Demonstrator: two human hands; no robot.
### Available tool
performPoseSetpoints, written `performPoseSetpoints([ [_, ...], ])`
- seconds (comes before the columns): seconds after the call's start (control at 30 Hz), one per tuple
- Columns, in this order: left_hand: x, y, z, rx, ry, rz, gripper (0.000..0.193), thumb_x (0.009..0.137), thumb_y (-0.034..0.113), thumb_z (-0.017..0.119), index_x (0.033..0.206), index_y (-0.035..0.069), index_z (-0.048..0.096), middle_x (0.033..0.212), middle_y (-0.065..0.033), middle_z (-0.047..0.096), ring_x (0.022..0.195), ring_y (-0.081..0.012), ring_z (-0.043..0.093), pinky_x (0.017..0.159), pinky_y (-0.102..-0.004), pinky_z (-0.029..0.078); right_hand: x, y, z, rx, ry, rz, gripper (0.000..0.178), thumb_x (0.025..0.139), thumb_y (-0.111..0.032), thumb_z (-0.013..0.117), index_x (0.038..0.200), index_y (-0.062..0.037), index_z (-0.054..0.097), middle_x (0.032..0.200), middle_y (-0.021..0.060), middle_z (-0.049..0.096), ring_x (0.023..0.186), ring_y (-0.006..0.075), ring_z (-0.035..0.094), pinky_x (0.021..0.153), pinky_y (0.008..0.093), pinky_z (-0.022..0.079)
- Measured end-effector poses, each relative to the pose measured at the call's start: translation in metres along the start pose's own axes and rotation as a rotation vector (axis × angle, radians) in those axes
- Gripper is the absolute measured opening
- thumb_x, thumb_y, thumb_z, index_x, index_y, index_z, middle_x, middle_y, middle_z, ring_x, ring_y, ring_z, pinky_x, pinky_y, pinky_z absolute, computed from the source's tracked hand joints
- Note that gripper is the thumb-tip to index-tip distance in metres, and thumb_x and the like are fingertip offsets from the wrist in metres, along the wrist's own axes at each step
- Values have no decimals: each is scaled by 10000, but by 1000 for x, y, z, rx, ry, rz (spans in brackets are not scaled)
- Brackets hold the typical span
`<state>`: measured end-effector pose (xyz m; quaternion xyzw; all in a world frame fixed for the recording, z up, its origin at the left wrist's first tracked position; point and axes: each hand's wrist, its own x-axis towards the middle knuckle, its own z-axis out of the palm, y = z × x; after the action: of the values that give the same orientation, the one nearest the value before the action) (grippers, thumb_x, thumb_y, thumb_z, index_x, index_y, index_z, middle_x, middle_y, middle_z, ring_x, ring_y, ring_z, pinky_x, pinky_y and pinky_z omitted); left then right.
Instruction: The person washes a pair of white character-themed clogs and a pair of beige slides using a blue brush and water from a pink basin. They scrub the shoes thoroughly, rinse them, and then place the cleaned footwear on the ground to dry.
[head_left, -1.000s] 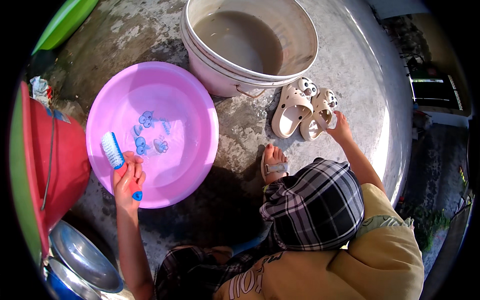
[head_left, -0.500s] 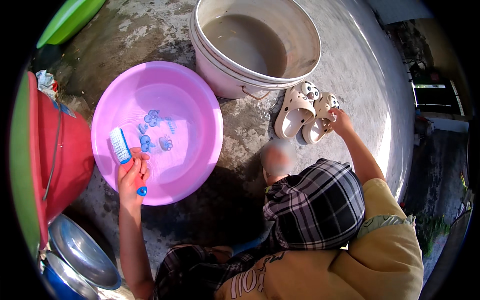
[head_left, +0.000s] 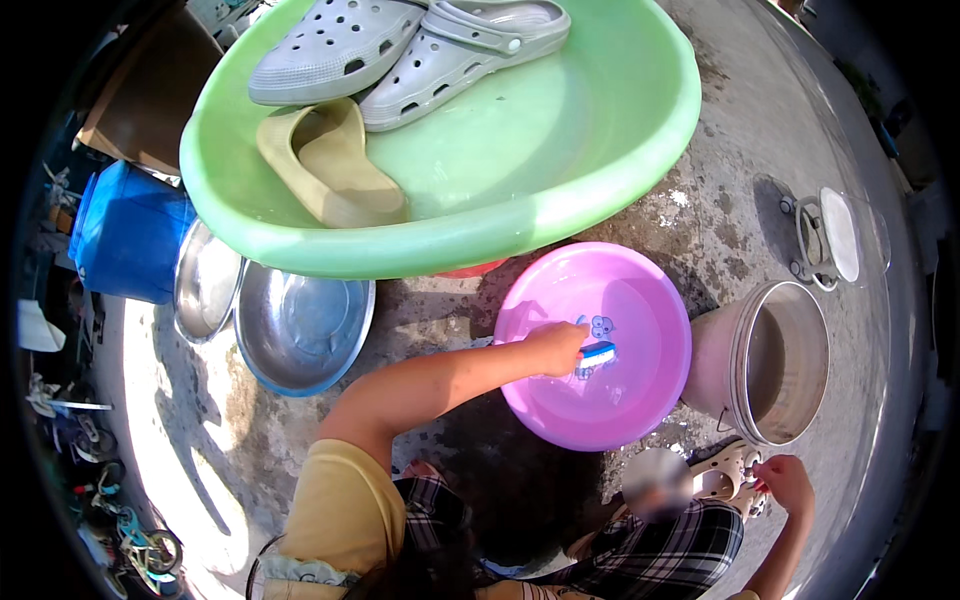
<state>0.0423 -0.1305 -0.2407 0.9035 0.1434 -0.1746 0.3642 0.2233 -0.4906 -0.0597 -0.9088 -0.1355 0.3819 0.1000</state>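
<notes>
My left hand [head_left: 556, 348] is closed around the handle of a scrub brush [head_left: 597, 354] with a blue edge and white bristles. It reaches over a pink basin [head_left: 650, 410] that holds shallow clear water and has blue cartoon prints on its bottom. Whether the bristles touch the water I cannot tell. Down at the right, my right hand [head_left: 787, 482] has its fingers pinched at the side of a beige clog [head_left: 749, 500] with a cartoon charm. Its mate, another beige clog [head_left: 715, 482], stands beside it on the concrete.
A large green basin [head_left: 480, 245] fills the upper middle, holding grey clogs [head_left: 440, 85] and a yellow slipper [head_left: 335, 165]. Right of the pink basin is a white bucket [head_left: 722, 350] of murky water. Metal bowls [head_left: 300, 335] and a blue container [head_left: 130, 235] stand left; a small wheeled object [head_left: 825, 235] sits far right.
The view has swung left, bringing the green basin and its shoes into sight. My left hand has turned the brush from upright to pointing right, over the basin's middle. My right hand stays at the clog.
</notes>
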Motion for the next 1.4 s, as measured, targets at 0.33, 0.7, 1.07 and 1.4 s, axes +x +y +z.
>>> performPoseSetpoints([
  [0.33, -1, 7, -37, -112, 286, 28, 132, 690, 101, 578, 789, 37, 635, 836, -168, 616, 790, -314, 603, 649, -399, 475, -61, -391, -52, 111, 218, -1339, 233, 816, -249, 588, 845, -19, 570, 837, 49, 594, 804, 84, 543, 734, 232, 421],
  [0.7, -22, -10, -52, -276, 373, 111, 138, 684, 92, 592, 805, 31, 622, 792, -170, 612, 765, -328, 601, 650, -418, 464, -60, -544, 133, 43, -287, -950, 547, 699, -425, 676, 977, 36, 583, 880, 134, 595, 788, 206, 559, 752, 320, 450],
  [1.07, -23, -44, -34, -268, 280, -11, 177, 693, 64, 581, 863, 82, 625, 777, -146, 614, 758, -291, 602, 653, -385, 454, -88, -487, -44, 630, -942, -1067, 316, 887, -227, 422, 1023, 19, 567, 981, 147, 612, 851, 210, 618, 777, 364, 507],
  [1.4, -30, -47, -43, -292, 426, -186, 188, 752, 88, 497, 915, 31, 569, 942, -170, 600, 891, -321, 577, 751, -404, 455, 6, -230, -93, 1203, -72, -583, 241, 841, -192, 539, 945, 17, 595, 908, 129, 631, 765, 205, 620, 694, 303, 506],
])
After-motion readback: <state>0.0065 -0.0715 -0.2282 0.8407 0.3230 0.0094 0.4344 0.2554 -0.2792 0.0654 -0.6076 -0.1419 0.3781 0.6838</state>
